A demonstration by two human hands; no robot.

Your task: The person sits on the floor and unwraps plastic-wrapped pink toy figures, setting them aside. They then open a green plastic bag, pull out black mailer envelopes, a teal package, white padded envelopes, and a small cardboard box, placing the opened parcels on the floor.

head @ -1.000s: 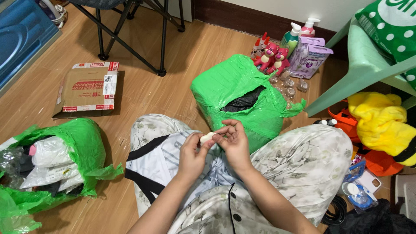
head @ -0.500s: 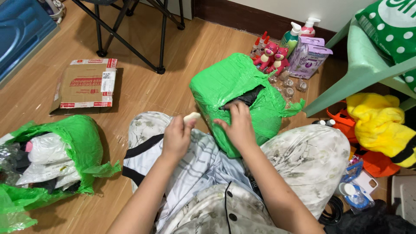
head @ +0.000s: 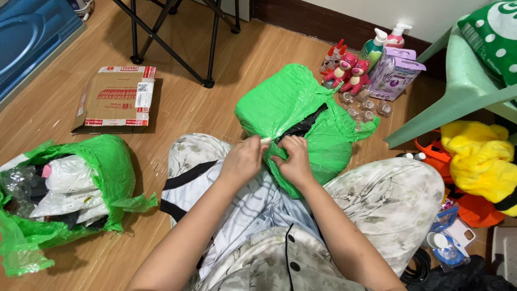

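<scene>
You are opening the green-wrapped parcel [head: 291, 113] on the floor at your knees. Left hand [head: 245, 160] pinches a small white cutter [head: 265, 140] at the tear; right hand [head: 293, 159] clenches wrap beside it. Next, likely: lengthen the slit, sparing the black bag [head: 301, 126].

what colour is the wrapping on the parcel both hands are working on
Bright green wrapping, torn open to show black inside; clearest in the head view.

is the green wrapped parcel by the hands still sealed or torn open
Torn open: the green wrapped parcel has a slit showing black inside.
</scene>
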